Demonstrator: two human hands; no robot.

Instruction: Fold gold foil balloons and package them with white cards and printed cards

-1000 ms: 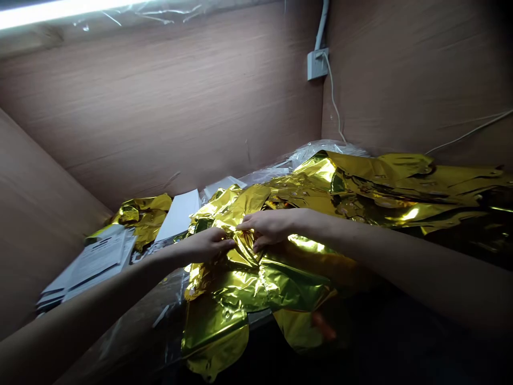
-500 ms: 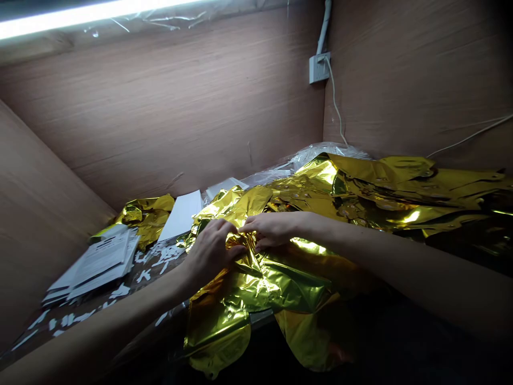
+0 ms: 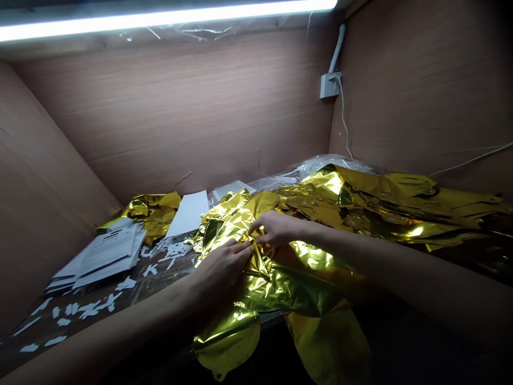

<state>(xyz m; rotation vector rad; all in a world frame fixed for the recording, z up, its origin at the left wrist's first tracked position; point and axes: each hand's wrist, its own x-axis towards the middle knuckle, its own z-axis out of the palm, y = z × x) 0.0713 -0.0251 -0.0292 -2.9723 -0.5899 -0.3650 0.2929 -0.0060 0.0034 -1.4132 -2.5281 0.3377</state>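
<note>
A flat gold foil balloon (image 3: 266, 286) is spread in front of me, creased and shiny, with two rounded lobes hanging over the table's front edge. My right hand (image 3: 276, 227) has its thumb and fingers pinched on a gathered fold near the balloon's middle. Close beside it, my left hand (image 3: 226, 262) lies palm down on the foil, fingers pressed together and closed on the same fold. Its thumb is hidden beneath. The fingertips of both hands nearly meet.
More flat gold foil balloons (image 3: 401, 206) are heaped on the right, and another crumpled gold piece (image 3: 158, 214) lies back left. Printed sheets (image 3: 108, 254), a white card (image 3: 188, 214) and white scraps (image 3: 90, 310) cover the left side. Clear plastic (image 3: 334, 163) sits by the rear wall, under a socket (image 3: 330, 85).
My left hand has flattened and turned palm down over the foil, its thumb now out of sight. My right fingers have curled more tightly at the fold. The view has tilted slightly upward.
</note>
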